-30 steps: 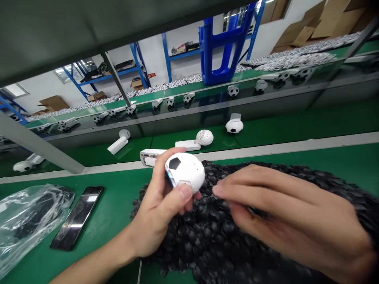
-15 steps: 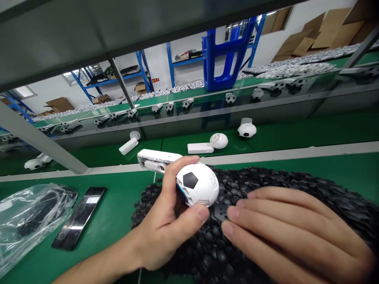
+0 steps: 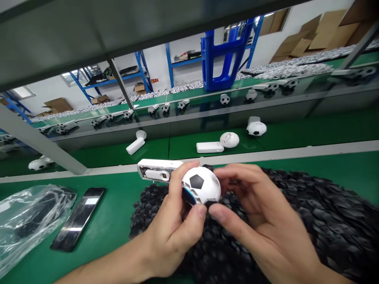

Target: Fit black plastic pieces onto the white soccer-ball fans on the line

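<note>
My left hand [image 3: 174, 225] is closed around the ball-shaped head of a white device [image 3: 204, 189] patterned like a football. A black pentagon sits on the ball's upper face, and a blue-rimmed dark opening shows low on its left. The handle [image 3: 160, 163] points left, its side uncovered with circuit parts showing. My right hand [image 3: 260, 213] curls at the ball's right side, thumb and fingers near its surface. By the right thumb tip, at the ball's lower edge, is a small black piece [image 3: 211, 203], partly hidden. Below both hands spreads a heap of black pieces [image 3: 331, 221].
A phone [image 3: 78, 219] and a clear plastic bag [image 3: 32, 225] lie left on the green table. Past a metal rail, similar white devices [image 3: 210, 147] rest on a green belt. A blue stool [image 3: 220, 63] stands farther back. A slanted post [image 3: 44, 138] rises at left.
My right hand has come up from over the black heap to the ball's right side, curling inward. The ball has turned slightly in my left hand. Devices on the belt have shifted right.
</note>
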The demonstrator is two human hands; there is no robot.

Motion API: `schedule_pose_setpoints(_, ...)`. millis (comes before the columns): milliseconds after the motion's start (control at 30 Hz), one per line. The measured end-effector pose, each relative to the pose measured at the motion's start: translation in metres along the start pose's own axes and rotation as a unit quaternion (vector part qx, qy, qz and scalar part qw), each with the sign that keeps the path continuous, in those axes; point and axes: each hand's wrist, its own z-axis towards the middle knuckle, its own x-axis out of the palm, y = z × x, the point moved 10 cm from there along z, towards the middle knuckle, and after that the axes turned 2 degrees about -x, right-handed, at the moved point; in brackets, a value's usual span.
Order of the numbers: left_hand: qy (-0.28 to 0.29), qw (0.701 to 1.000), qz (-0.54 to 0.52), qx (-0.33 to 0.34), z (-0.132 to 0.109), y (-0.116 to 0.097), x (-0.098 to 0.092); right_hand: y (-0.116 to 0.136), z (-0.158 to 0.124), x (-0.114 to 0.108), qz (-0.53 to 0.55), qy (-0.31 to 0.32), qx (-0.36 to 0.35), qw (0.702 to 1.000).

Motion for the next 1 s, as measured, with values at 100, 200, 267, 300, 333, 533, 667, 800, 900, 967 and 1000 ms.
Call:
schedule_pose_setpoints(100, -0.008, 1.0, -0.008, 0.011, 0.001, -0.001, 0.002, -0.022, -0.002, 0.012, 0.1, 0.06, 0.104, 0.988)
schedule_pose_setpoints(200, 0.002, 1.0, -0.012, -0.009, 0.0, 0.004, 0.005, -0.029, -0.003, 0.021, 0.209, 0.082, 0.17, 0.96)
schedule_pose_setpoints(267, 0.014, 0.999, -0.039, -0.016, -0.002, 0.005, 0.009, -0.026, -0.001, 0.022, 0.237, 0.074, 0.18, 0.952)
schedule_pose_setpoints(300, 0.016, 0.998, -0.051, -0.017, -0.003, 0.004, 0.011, -0.023, -0.001, 0.023, 0.241, 0.07, 0.181, 0.951)
schedule_pose_setpoints(333, 0.011, 0.998, -0.057, -0.017, -0.003, 0.004, 0.011, -0.021, -0.001, 0.023, 0.24, 0.066, 0.18, 0.952)
schedule_pose_setpoints(533, -0.09, 0.995, -0.021, 0.028, -0.004, -0.008, 0.006, -0.013, -0.007, 0.024, 0.211, 0.029, 0.166, 0.963)
schedule_pose_setpoints(667, -0.104, 0.992, -0.013, 0.077, -0.006, -0.017, 0.008, -0.009, -0.007, 0.023, 0.189, 0.028, 0.138, 0.972)
schedule_pose_setpoints(800, -0.096, 0.994, -0.023, 0.035, -0.004, -0.016, 0.006, -0.006, 0.006, 0.017, 0.174, 0.054, 0.123, 0.975)
schedule_pose_setpoints(900, -0.049, 0.988, -0.125, -0.076, -0.001, -0.011, 0.006, -0.013, 0.019, 0.013, 0.19, 0.109, 0.146, 0.965)
schedule_pose_setpoints(967, -0.056, 0.977, -0.155, -0.138, -0.002, -0.015, -0.004, -0.018, 0.024, 0.015, 0.081, 0.191, 0.134, 0.969)
schedule_pose_setpoints(1000, -0.084, 0.974, -0.136, -0.163, -0.003, -0.017, -0.016, -0.024, 0.022, 0.018, 0.001, 0.238, 0.124, 0.963)
